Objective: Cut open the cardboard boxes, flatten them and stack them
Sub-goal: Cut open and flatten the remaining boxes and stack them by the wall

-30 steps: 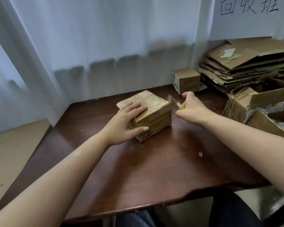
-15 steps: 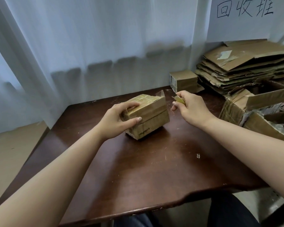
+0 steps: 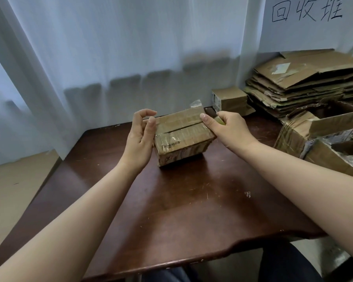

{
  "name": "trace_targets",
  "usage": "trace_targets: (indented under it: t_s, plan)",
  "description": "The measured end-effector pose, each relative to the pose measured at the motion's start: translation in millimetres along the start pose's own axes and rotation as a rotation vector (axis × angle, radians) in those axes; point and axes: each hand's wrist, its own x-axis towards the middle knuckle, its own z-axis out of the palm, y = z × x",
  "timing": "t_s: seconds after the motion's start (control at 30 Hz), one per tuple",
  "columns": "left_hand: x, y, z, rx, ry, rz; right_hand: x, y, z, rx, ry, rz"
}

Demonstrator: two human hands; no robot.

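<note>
Right now both hands are holding a small taped cardboard box (image 3: 182, 137) tilted up on the dark wooden table (image 3: 188, 212), its near face w/ a barcode label and a dark slit along the taped seam turned toward the camera. Left hand (image 3: 140, 139) is bracing the box's left end w/ palm and thumb, fingers loosely curled above the top edge. Right hand (image 3: 226, 129) is gripping the right end, thumb pressing on the front face, while also holding a small yellowish cutter (image 3: 220, 120) tucked in the curled fingers; blade not readable. A loose bit of clear tape is sticking up at the far top corner. Another small box (image 3: 229, 99) is sitting at the table's back edge, beside a stack of flattened cardboard (image 3: 306, 82) on the right. Opened boxes (image 3: 324, 137) are lying nearer, right side.
</note>
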Motion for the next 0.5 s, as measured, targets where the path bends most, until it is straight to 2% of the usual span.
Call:
trace_targets:
  t_s: [0.1,0.27,0.37,0.5]
  plan:
    - [-3,-1,2,0.046,-0.022,0.042,4,0,2,-0.004,0.008,0.017]
    - [-11,-6,-3,0.168,-0.187,0.081,7,1,5,0.029,0.01,0.033]
    - [-11,-12,-6,0.243,-0.189,0.071,7,4,9,0.03,0.007,0.037]
    - [-14,-19,-6,0.209,-0.211,0.064,3,12,10,-0.012,-0.03,0.039]
